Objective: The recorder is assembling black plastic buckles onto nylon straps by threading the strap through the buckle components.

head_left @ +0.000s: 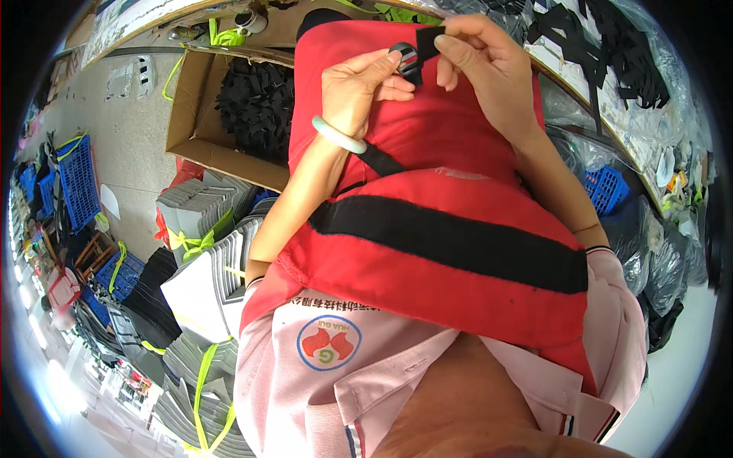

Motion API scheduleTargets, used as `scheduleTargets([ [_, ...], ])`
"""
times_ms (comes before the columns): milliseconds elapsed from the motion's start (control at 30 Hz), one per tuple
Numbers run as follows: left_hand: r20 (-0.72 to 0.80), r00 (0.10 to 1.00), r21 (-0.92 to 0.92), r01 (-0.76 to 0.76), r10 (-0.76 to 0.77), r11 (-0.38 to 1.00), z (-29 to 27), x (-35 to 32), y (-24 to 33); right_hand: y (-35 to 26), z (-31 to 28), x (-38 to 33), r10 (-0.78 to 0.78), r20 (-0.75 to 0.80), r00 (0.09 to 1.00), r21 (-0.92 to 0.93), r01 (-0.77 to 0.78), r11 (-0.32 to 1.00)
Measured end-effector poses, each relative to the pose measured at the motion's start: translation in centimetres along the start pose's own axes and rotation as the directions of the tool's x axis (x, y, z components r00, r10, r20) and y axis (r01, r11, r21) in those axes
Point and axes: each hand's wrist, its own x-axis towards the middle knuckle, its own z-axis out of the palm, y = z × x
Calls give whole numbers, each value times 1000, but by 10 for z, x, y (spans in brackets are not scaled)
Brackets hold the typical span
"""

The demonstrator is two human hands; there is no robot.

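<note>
My left hand point(357, 88), with a pale green bangle point(338, 135) at the wrist, pinches a black plastic buckle point(407, 62) between thumb and fingers. To its right, my right hand point(489, 69) grips a short black webbing strap point(429, 41) between thumb and forefinger. The strap's lower end meets the buckle; whether it is threaded through a slot I cannot tell. Both hands are above the red apron point(343, 46) over my lap. Another black strap point(379, 160) lies on the apron below my left wrist.
An open cardboard box point(221, 153) of small black pieces stands at left. Below it are bundled grey sheets point(202, 206) tied with yellow-green strips. Black straps point(569, 34) lie on the table point(622, 126) at upper right. Blue baskets point(76, 183) point(607, 189) stand on both sides.
</note>
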Motion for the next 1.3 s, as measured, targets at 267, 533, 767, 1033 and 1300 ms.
scheduleTargets([
  [267, -29, 962, 119, -268, 273, 956, 12, -8, -2, 13, -4, -10, 426, 72, 902, 18, -429, 903],
  [533, 20, 926, 226, -371, 377, 901, 6, -6, -10, 18, 0, -8, 463, 100, 881, 46, -469, 882],
  [767, 278, 811, 441, -584, 515, 682, 2, -11, -2, 18, -14, -3, 420, 141, 897, 206, -442, 873],
  [1033, 361, 793, 395, -607, 490, 690, 1, -20, 4, 15, -14, -1, 218, 95, 971, -45, -214, 976],
  [1300, 322, 906, 594, -418, 274, 687, -4, -47, 38, 35, 2, 10, 206, 36, 978, 145, -209, 967],
])
